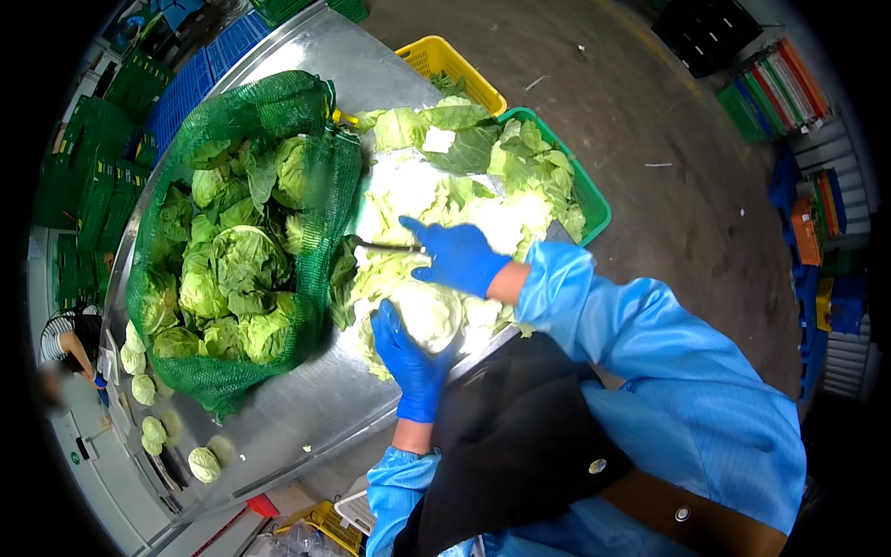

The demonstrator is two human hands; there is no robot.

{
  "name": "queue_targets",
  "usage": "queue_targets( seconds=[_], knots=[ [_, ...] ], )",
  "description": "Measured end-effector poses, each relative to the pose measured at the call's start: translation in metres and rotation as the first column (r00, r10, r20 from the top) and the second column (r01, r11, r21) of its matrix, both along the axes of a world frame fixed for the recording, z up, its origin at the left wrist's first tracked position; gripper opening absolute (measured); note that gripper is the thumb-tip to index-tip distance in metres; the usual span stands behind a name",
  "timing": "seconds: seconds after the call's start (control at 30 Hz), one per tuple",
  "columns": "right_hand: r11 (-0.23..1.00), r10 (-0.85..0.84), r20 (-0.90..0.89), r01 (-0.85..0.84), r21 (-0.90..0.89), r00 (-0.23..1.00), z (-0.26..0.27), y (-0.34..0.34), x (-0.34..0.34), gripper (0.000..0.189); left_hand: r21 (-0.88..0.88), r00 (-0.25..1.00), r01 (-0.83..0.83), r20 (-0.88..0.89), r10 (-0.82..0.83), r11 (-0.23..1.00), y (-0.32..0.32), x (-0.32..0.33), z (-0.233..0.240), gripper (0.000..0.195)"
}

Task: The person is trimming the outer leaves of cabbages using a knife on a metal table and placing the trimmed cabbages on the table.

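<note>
My left hand, in a blue glove, cups the near side of a pale cabbage head that rests among loose leaves. Just above it, my right hand, gloved alike, holds a slim dark tool, apparently a knife; its index finger points outward. Glare washes out part of the trimmed cabbage leaves around both hands. To the left, a green mesh sack lies spread wide around several untrimmed cabbages. Darker outer leaves lie beyond my right hand.
Several trimmed cabbages sit along the left part of the steel table. A green crate full of leaves and a yellow crate adjoin the table's far edge. Another person is at far left, near stacked green crates.
</note>
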State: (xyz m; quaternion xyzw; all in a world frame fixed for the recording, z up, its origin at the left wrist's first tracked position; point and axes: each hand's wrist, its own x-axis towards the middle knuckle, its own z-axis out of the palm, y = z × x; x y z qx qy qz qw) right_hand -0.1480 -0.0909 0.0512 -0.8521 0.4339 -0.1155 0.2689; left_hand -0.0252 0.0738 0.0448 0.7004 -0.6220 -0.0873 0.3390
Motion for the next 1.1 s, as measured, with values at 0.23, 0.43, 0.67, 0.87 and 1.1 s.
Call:
queue_targets(
  seconds=[0.23, 0.43, 0.67, 0.87, 1.1],
  knots=[
    [0.997, -0.031, 0.016, 0.03, 0.077, 0.999, -0.017, 0.009, -0.017, 0.086, 0.01, 0.894, -0.045, -0.445, 0.045, 0.999, -0.016, 0.032, -0.004, 0.112],
    [0.982, -0.041, 0.184, 0.006, 0.186, 0.982, -0.057, -0.023, -0.048, 0.076, 0.104, 0.054, -0.174, -0.992, 0.115, 0.979, 0.014, 0.076, -0.031, 0.079],
    [0.992, -0.056, -0.107, 0.043, -0.117, 0.993, -0.037, -0.128, -0.136, 0.083, 0.117, -0.324, -0.184, -0.945, 0.052, 0.976, 0.015, 0.028, 0.013, 0.082],
    [0.994, -0.098, 0.094, 0.101, -0.031, 0.991, 0.039, -0.102, -0.09, 0.081, 0.092, 0.938, -0.22, -0.255, 0.236, 0.971, -0.005, 0.005, 0.023, 0.091],
    [0.913, 0.114, 0.491, -0.286, 0.291, 0.864, 0.0, -0.005, -0.027, 0.073, 0.315, 0.01, 0.008, -0.949, 0.315, 0.949, -0.021, -0.007, -0.002, 0.08]
  ],
)
